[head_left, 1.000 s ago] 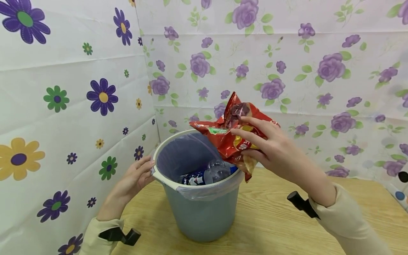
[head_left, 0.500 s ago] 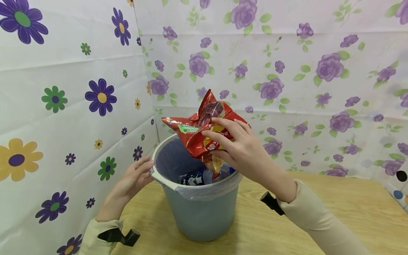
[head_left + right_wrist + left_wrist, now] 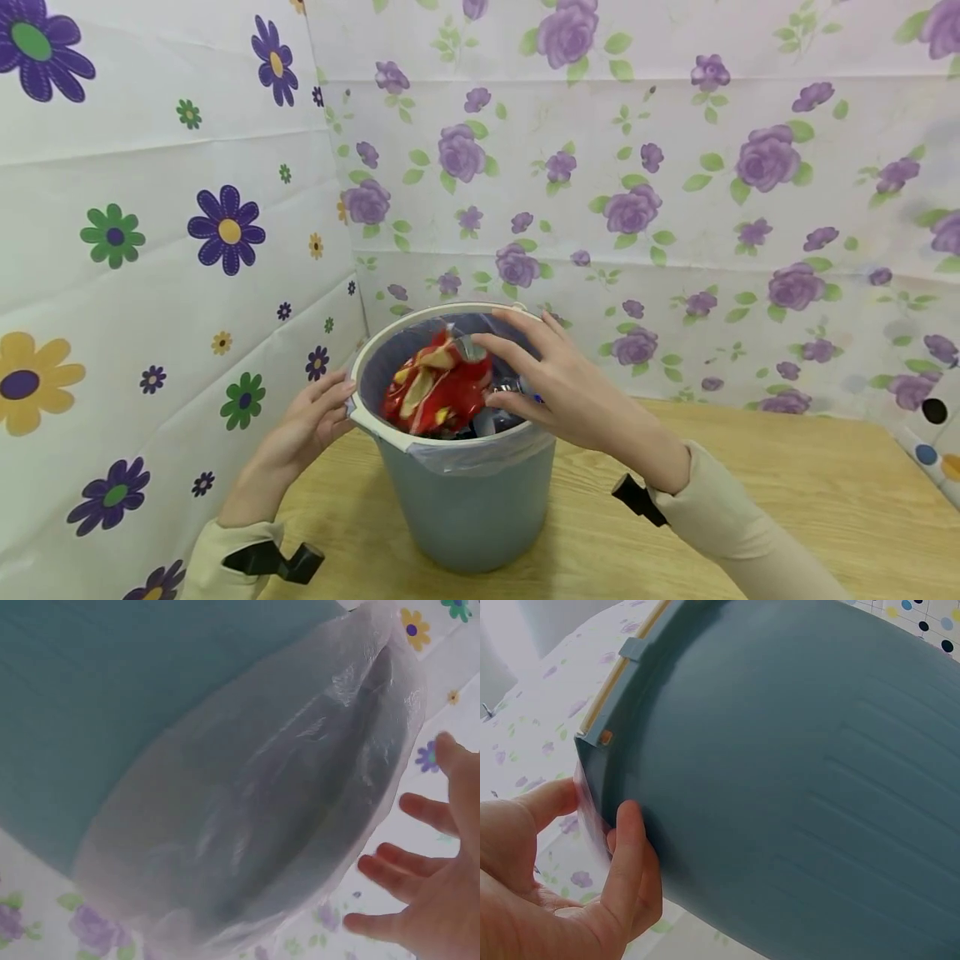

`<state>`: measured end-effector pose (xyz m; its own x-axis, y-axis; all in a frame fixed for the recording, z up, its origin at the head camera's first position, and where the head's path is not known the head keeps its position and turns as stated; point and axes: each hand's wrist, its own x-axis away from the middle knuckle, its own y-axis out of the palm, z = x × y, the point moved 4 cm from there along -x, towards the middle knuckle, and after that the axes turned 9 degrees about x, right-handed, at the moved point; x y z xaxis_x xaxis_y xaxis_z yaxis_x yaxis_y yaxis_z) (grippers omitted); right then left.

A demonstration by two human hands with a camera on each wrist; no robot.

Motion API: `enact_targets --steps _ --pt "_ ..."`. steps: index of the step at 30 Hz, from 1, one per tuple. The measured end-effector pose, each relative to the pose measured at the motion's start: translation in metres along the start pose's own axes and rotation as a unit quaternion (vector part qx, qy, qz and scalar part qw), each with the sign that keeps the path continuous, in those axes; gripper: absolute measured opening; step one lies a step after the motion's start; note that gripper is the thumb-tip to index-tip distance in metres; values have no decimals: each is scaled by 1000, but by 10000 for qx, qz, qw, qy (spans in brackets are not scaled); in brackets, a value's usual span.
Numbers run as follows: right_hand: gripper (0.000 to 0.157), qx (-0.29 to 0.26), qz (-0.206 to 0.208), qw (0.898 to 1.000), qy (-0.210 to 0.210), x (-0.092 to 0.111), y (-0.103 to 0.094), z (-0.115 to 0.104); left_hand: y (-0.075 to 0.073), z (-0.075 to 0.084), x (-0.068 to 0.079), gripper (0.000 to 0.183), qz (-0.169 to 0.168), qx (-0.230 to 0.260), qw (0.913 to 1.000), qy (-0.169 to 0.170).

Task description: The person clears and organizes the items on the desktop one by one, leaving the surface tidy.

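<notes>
A blue-grey trash bin (image 3: 467, 510) with a cream rim stands on the table, lined with a thin clear bag (image 3: 480, 458). My left hand (image 3: 300, 433) grips the bin's left edge; in the left wrist view its thumb and fingers (image 3: 626, 847) lie either side of the rim. A red snack packet (image 3: 442, 392), blurred, is inside the bin's mouth, apart from my right hand (image 3: 558, 379). That hand hangs over the right side of the rim with spread fingers and holds nothing; the right wrist view shows the fingers (image 3: 390, 877) clear of the bag. The packet partly covers the plastic bottles.
The wood-grain table (image 3: 675, 517) extends to the right of the bin. A flowered cloth (image 3: 690, 208) hangs behind, and another with daisies (image 3: 165, 317) stands close on the left. Black camera mounts (image 3: 273, 560) sit on both wrists.
My right hand has moved left over the bin and let go of the red snack packet, which has dropped inside the mouth. The left hand has stayed on the rim.
</notes>
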<state>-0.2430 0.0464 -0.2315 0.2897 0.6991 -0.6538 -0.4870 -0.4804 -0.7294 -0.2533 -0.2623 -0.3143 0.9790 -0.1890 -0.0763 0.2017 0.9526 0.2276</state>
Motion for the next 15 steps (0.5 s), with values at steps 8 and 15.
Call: enact_targets --steps 8,15 --pt "45 -414 844 9954 169 30 -2 15 -2 2 0 64 119 -137 9998 -35" --pt "39 -784 1653 9823 411 70 2 40 -14 -3 0 41 509 -513 9972 -210"
